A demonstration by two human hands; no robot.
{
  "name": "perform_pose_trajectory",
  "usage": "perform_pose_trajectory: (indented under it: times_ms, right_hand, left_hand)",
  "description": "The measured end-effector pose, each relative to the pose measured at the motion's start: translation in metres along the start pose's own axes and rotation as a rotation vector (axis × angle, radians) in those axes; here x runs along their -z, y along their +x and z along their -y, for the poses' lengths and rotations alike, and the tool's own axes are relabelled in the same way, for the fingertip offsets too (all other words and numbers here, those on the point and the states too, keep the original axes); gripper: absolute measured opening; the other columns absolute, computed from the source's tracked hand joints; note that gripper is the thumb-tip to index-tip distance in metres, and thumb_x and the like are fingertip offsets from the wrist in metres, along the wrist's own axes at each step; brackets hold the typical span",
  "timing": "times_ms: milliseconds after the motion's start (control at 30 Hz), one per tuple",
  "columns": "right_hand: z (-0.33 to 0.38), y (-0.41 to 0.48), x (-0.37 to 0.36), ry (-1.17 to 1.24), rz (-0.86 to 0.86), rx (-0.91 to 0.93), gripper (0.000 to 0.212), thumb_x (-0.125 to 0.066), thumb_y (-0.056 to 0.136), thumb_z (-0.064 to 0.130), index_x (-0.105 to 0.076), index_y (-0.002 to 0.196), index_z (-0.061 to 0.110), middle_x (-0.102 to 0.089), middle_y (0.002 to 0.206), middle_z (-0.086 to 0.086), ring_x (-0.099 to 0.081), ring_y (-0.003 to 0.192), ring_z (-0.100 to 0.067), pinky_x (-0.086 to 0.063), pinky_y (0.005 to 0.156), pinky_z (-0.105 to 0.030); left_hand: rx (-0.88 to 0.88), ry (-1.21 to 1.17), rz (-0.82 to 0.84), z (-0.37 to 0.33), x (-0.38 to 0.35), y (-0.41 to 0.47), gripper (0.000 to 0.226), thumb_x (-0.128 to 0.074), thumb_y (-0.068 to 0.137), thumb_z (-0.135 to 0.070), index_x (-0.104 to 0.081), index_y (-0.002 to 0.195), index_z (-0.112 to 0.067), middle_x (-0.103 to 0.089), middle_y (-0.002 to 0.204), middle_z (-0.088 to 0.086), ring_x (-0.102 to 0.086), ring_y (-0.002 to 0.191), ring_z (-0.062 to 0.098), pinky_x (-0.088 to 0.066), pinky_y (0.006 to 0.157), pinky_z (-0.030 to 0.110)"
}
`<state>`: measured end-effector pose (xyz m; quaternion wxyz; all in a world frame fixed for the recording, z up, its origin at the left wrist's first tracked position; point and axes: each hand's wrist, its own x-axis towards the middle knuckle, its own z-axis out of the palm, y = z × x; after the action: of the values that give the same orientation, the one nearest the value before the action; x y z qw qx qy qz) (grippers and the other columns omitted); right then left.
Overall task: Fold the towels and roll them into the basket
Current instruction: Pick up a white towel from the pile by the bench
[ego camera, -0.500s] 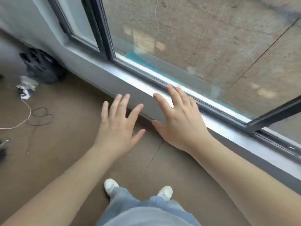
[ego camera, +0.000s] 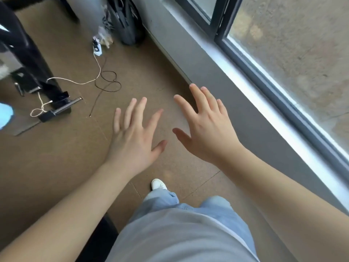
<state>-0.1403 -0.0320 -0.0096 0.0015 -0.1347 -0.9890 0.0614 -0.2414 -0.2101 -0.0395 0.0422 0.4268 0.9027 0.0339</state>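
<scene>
Your left grip (ego camera: 132,140) and right grip (ego camera: 209,135) hang side by side, a little apart, over the floor (ego camera: 56,157). Your shoe (ego camera: 158,184) is on the floor below them, nearer you. The window sill (ego camera: 264,110) runs along the right, with the window (ego camera: 302,53) beyond it. At the far end a bag (ego camera: 126,21) stands against the wall. A cable (ego camera: 81,83) lies on the floor left of your grips and leads to a stand (ego camera: 37,72) at the far left.

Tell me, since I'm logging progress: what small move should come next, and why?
Probably turn left, away from the window, to search the room: the left hand and right hand are open and empty, and no towel or basket shows.
</scene>
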Motion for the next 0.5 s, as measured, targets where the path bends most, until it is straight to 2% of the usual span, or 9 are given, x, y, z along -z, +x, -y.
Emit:
perform_pose_trajectory:
  times_ms: [133, 500]
  right_hand:
    - [0.058, 0.058, -0.002, 0.029, 0.004, 0.117, 0.08, -0.063, 0.088, 0.058, -0.033, 0.154, 0.025, -0.027, 0.162, -0.019, -0.028, 0.148, -0.043, -0.037, 0.108, -0.063]
    - [0.175, 0.227, -0.002, 0.034, 0.002, 0.505, 0.082, -0.059, 0.089, 0.062, -0.03, 0.157, 0.027, -0.023, 0.164, -0.018, -0.022, 0.151, -0.043, -0.035, 0.11, -0.066]
  left_hand:
    - [0.104, -0.008, -0.019, 0.068, 0.019, -0.007, 0.078, -0.059, 0.088, -0.059, -0.034, 0.153, -0.024, -0.016, 0.166, 0.018, -0.009, 0.156, 0.037, -0.015, 0.12, 0.067]
    - [0.497, 0.054, -0.103, 0.201, 0.062, 0.003, 0.084, -0.054, 0.086, -0.066, -0.033, 0.155, -0.023, -0.016, 0.166, 0.02, -0.011, 0.155, 0.04, -0.014, 0.119, 0.069]
